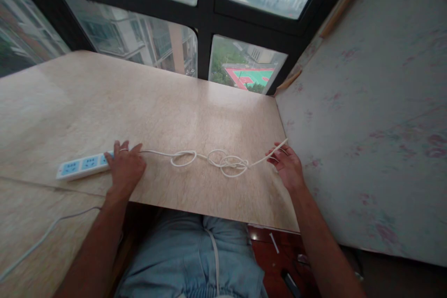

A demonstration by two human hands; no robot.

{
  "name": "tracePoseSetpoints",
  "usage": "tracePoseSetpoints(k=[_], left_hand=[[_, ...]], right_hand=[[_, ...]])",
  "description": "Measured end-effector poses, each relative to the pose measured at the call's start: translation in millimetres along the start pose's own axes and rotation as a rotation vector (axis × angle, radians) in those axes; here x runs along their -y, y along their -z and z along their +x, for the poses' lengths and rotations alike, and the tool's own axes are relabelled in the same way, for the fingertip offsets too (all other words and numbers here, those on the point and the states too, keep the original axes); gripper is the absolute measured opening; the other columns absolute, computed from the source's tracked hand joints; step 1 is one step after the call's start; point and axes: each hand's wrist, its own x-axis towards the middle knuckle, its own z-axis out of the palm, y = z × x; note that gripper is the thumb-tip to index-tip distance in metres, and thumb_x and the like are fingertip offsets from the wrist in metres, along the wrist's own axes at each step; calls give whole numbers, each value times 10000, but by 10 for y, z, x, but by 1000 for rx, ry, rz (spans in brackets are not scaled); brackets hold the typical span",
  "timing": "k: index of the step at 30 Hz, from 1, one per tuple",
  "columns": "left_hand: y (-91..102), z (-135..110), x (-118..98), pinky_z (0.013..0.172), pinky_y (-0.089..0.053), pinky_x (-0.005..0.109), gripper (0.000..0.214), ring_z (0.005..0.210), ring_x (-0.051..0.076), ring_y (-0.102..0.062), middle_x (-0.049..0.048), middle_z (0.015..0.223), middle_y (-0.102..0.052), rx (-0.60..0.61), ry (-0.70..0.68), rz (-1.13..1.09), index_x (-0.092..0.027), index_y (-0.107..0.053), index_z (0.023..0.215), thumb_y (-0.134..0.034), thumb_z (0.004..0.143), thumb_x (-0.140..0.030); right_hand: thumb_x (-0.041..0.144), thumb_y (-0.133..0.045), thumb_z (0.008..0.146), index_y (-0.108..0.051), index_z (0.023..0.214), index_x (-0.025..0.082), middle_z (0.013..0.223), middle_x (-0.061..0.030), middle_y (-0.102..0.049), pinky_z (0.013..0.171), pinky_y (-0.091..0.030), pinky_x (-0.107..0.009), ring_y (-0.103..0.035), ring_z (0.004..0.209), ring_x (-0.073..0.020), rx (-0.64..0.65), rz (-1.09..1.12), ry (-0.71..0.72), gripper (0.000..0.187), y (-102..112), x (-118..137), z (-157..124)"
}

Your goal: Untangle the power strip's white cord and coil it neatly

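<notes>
A white power strip (90, 164) with blue sockets lies on the windowsill ledge at the left. Its right end is under my left hand (127, 165), whose fingers reach over the top and hold it there. From that end a white power cord (184, 158) runs right along the surface, through a small loop and then a looser tangle of loops. Near the wall, my right hand (284, 163) holds the far part of this cord, palm turned up and fingers curled. The cord's tip sticks out past the fingers, and no plug shows on it.
The stone-patterned ledge (157, 116) meets dark-framed windows at the back and a floral-papered wall (377, 116) at the right. Another pale cable (45, 235) lies at the lower left. My legs are below the front edge, beside a reddish floor with small objects.
</notes>
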Motion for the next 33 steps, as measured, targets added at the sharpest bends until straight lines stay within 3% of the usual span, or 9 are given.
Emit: tracePoseSetpoints(k=[2,5,8,10,14,18,24,28,33], left_hand=[[99,-29,-180,1029,-318,643,419,1334,412,-372,232,1340,-524,-47,-46,-65,-81,-622,1177,-441,801,-127],[272,-186,-648,991,-444,471,376,1159,310,-555,201,1188,-620,-84,-202,-304,-80,-626,1147,-433,827,-123],[348,-477,-1239,915,-503,372,263,1005,227,-629,99,1062,-675,53,-401,-580,-177,-653,1065,-472,878,-208],[301,-678,-1601,851,-525,332,236,952,202,-646,73,1043,-680,204,-481,-688,-199,-644,1075,-513,887,-256],[61,-899,-2070,823,-524,333,281,965,217,-644,84,1109,-665,343,-519,-628,-189,-604,1138,-576,872,-273],[-120,-876,-2219,814,-505,354,298,978,239,-628,113,1122,-646,321,-478,-499,-166,-575,1180,-549,889,-228],[-138,-747,-2261,778,-477,321,177,902,216,-631,86,962,-680,284,-481,-407,-200,-650,1034,-555,885,-201],[-163,-668,-2231,777,-475,309,142,855,203,-632,63,859,-683,263,-501,-474,-199,-677,930,-541,887,-190],[-165,-547,-2147,768,-482,286,204,903,189,-628,70,1023,-667,173,-445,-594,-206,-637,1085,-575,893,-235]], right_hand=[[309,-788,677,-656,985,239,872,-9,-709,681,-546,-275,-681,795,-157,38,-38,-17,343,-46,-11,-23],[312,-775,693,-656,1020,238,966,-32,-710,713,-547,-291,-680,850,-171,108,-128,-39,356,-115,-37,-59],[329,-753,716,-653,1042,229,1034,-55,-703,753,-541,-312,-680,905,-188,148,-230,-56,355,-158,-93,-114],[346,-747,716,-653,1021,220,1057,-70,-704,786,-537,-336,-681,935,-205,155,-292,-59,343,-159,-160,-161],[337,-737,707,-670,983,216,1008,-66,-718,837,-530,-358,-681,920,-199,194,-426,-24,308,-101,-359,-268],[303,-719,706,-679,1012,210,999,-68,-718,785,-545,-337,-679,881,-189,205,-446,19,322,-61,-555,-347],[308,-662,781,-684,1053,196,1040,-84,-691,727,-537,-297,-654,842,-174,99,-545,134,294,-150,-684,-315],[333,-649,810,-686,1078,203,1086,-89,-666,734,-524,-289,-639,865,-174,125,-585,196,301,-217,-715,-221],[383,-614,843,-694,1055,210,1063,-75,-675,718,-505,-274,-638,884,-178,154,-525,203,285,-280,-699,-129]])
